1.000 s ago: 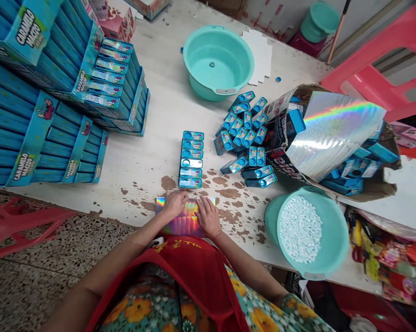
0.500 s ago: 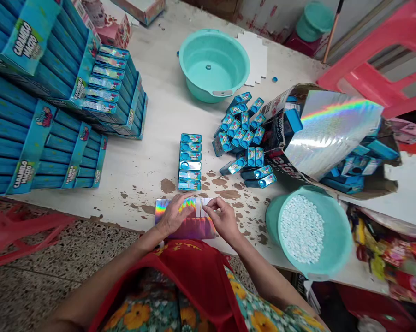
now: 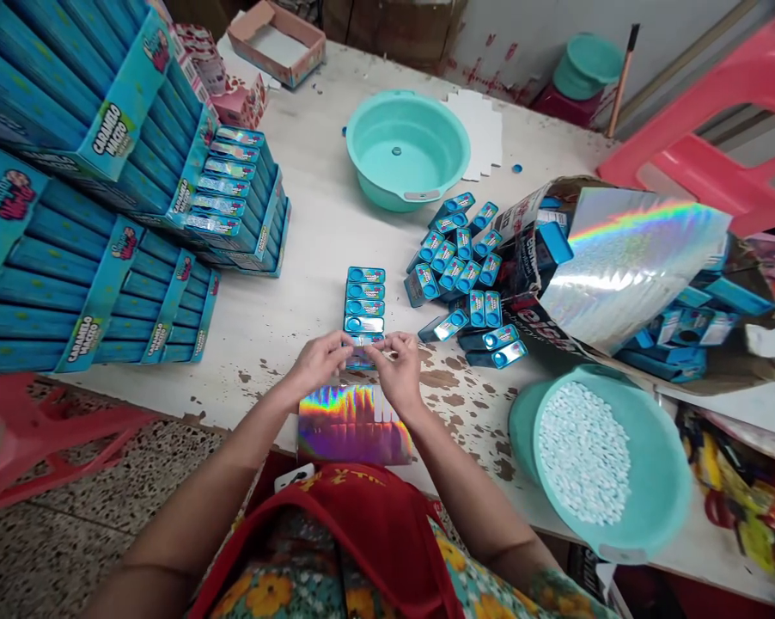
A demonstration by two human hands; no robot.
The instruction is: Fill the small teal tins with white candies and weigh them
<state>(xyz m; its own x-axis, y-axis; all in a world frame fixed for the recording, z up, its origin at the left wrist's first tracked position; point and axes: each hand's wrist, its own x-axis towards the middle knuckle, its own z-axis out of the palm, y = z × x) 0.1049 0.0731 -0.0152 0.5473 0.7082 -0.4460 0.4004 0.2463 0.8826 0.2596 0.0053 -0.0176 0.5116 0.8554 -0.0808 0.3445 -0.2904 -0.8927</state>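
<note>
On the white tabletop (image 3: 310, 215), whose surface is worn through in ragged brown patches, a single-file row of slim blue boxes with rounded ends (image 3: 365, 292) stands just beyond a rectangular holographic sheet (image 3: 345, 425), glossy and streaked with rainbow bands, with pale cut-out strips near its right side. Over the row's near end, a small shiny sticker (image 3: 363, 341) lies between the fingertips, its outline too small to make out. To the right, more blue boxes (image 3: 452, 249) cluster upright and tilted, beside a torn cardboard carton (image 3: 748, 352) holding others and a large silvery sheet (image 3: 638, 249). A smooth turquoise plastic basin (image 3: 419, 146) sits behind the row; a deeper turquoise tub (image 3: 671, 473) at the near right holds glossy white pellets (image 3: 584, 451). Stacked blue display cartons (image 3: 113, 129) on the left read "CARAMELO MACIZO" in white on dark, with a pink and blue logo ending in "World"; the torn carton shows "eis", part of a word. The left hand (image 3: 320, 361) reaches in from the left, thumb and forefinger pinched on the sticker, and the right hand (image 3: 397, 370) mirrors it, its thumb and forefinger closed at the other side, knuckles bent and both forearms angled inward over the table's edge
</note>
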